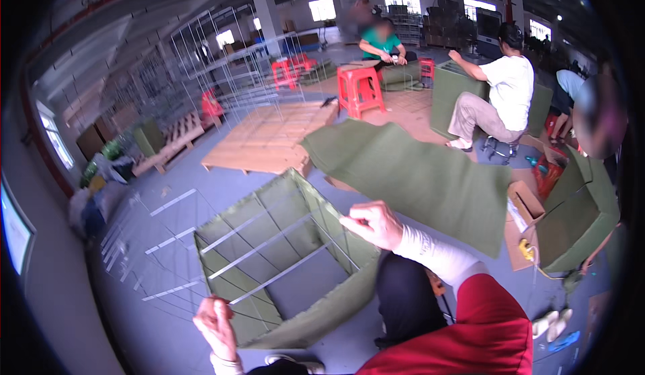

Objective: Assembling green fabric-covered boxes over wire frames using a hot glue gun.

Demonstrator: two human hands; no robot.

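"Where's the green fabric-covered frame (245,217)?"

"Between the hands, reaching from just beside the left one up to the right one. It's a hollow box shape, with thin metal bars (272,249) across the side facing the wearer."

"And the grip?"

"The right hand (375,224) has its fingers curled in, thumb and forefinger pinched on the rim at its far right. The left hand (216,322) is bent nearly closed at the near-left corner; whether it has cloth, bar or both, I can't tell."

"Heavy?"

"Light for its bulk, I'd judge. The cloth should be soft and give under the fingers; the bars look stiff but slender, so pressing mid-span could bow them."

"So where to hold?"

"At corners or along the rim, where metal probably backs the cloth. Bare bars may be slippery, and pulling on cloth alone could drag it askew."

"What's beyond?"

"A loose green sheet (416,180) past the right hand, and a low wooden platform (259,136) farther off, ahead of both."
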